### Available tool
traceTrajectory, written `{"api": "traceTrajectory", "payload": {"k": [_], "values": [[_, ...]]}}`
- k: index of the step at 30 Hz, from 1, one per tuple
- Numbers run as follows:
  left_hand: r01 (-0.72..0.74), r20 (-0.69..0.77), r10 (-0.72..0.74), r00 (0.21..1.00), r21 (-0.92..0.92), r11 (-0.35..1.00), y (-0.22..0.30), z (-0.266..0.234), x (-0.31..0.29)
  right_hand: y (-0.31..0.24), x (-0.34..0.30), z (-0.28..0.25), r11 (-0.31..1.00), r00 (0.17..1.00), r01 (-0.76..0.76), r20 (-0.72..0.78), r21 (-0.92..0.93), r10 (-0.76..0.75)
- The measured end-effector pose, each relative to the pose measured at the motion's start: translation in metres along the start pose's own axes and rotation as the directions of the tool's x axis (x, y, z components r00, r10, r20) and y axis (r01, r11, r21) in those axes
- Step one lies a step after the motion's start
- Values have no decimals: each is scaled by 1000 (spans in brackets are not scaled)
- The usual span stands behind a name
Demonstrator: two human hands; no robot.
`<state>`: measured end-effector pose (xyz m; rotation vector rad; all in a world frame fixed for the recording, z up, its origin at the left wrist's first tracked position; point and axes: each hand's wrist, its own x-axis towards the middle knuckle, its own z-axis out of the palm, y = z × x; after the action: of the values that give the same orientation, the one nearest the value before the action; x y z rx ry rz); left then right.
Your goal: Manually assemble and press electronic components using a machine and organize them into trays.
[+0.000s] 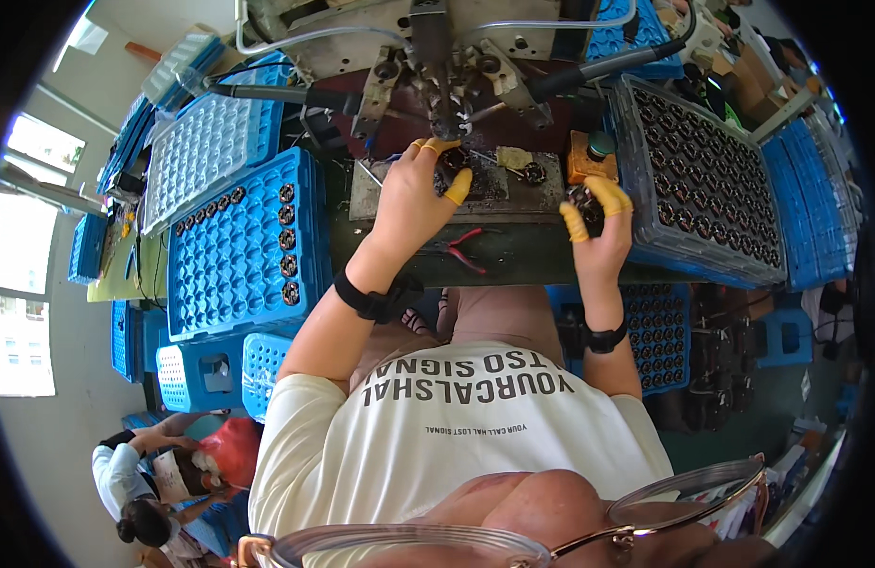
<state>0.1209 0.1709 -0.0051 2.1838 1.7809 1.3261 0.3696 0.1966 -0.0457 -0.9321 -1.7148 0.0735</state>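
Observation:
At the machine's working head point(447, 109), my left hand point(407, 194) pinches a dark, round motor stator point(454, 161) between fingers in yellow finger cots. Off to the right, my right hand point(603, 225) is closed around another motor stator point(583, 201), held above the bench beside the tray stack. A third stator point(534, 172) lies on the metal base plate point(499, 201), next to a small yellowish block point(513, 157). Fingers partly hide both held stators.
Red-handled pliers point(464, 250) lie in front of the plate. An orange container point(589, 163) with a green cap stands right of it. A blue tray point(243, 248) at left holds some stators; a clear tray point(707, 170) at right holds many. Another person point(134, 473) sits at lower left.

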Motion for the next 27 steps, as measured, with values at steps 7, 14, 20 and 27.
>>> {"api": "traceTrajectory", "payload": {"k": [7, 14, 20, 27], "values": [[126, -30, -138, 990, -247, 961, -2, -2, -14, 24, 36, 14, 981, 997, 63, 61, -182, -53], [90, 89, -80, 993, -105, 990, 11, -72, -46, 39, 27, 16, 964, 989, 63, 148, -259, -25], [309, 178, -408, 895, 414, 856, -67, -183, -41, 41, 26, 8, 953, 983, 79, 183, -292, -25], [378, 95, -596, 798, 691, 616, -233, -240, -56, -14, 15, -2, 950, 952, -204, 272, 235, 137]]}}
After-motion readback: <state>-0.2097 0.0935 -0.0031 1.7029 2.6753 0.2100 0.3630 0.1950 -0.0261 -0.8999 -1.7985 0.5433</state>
